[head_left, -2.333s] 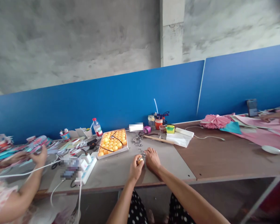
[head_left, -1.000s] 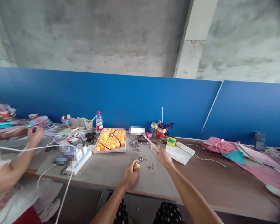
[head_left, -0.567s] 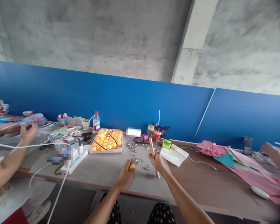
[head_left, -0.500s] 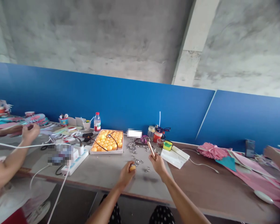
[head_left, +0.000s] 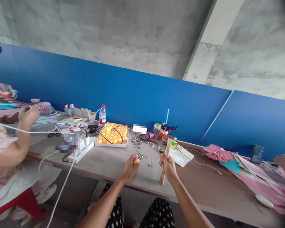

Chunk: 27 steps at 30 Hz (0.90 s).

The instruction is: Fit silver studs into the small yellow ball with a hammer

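My left hand (head_left: 130, 167) is closed around a small orange-yellow ball (head_left: 136, 161), which pokes out at its fingertips just above the table. A bit of metal seems to touch the ball's top, too small to make out. In my right hand (head_left: 168, 166) a pale wooden stick (head_left: 167, 148) stands nearly upright, the fist wrapped round its middle. Small shiny metal pieces (head_left: 141, 156) lie scattered beyond my left hand, with a larger heap (head_left: 137, 142) farther back. A shallow box of orange balls (head_left: 112, 134) sits behind and to the left, a black cord across it.
On the left are a white power strip (head_left: 82, 152), its cables and a co-worker's arm (head_left: 23, 133). Jars (head_left: 156, 129) and a red-topped bottle (head_left: 102, 114) stand by the blue partition (head_left: 133, 91). Pink paper (head_left: 256, 180) and a white cable (head_left: 209, 165) lie right.
The wooden stick has swung from leaning forward-left to nearly upright in my right hand. My left hand keeps hold of the ball. The camera view has shifted and tilted slightly.
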Each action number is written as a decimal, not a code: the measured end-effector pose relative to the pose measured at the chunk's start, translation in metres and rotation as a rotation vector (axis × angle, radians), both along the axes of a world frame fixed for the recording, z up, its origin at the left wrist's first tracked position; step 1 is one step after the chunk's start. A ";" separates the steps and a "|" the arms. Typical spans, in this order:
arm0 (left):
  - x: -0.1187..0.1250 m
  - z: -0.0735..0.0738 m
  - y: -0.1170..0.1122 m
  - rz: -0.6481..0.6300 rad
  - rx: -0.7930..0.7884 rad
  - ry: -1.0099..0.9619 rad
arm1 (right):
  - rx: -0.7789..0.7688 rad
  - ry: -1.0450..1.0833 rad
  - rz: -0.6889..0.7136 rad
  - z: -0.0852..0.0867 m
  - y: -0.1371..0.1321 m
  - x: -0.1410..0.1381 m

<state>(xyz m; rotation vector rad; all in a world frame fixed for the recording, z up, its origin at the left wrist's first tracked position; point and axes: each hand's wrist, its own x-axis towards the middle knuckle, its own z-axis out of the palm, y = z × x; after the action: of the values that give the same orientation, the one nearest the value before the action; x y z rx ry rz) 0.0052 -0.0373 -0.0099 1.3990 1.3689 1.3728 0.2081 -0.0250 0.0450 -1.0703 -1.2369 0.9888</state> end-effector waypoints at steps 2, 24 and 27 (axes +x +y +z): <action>0.000 -0.001 0.001 0.020 -0.025 0.007 | -0.067 0.138 0.158 0.003 -0.007 0.001; -0.003 -0.001 0.000 0.078 0.173 0.179 | -0.128 -0.143 0.328 -0.056 -0.054 -0.009; -0.003 -0.003 0.001 0.089 0.204 0.205 | -0.122 -0.179 0.321 -0.056 -0.053 -0.011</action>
<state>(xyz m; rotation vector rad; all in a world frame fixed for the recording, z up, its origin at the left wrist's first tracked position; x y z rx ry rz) 0.0019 -0.0366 -0.0124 1.6696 1.4694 1.4942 0.1968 -0.0784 -0.0114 -1.0939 -1.5439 1.2460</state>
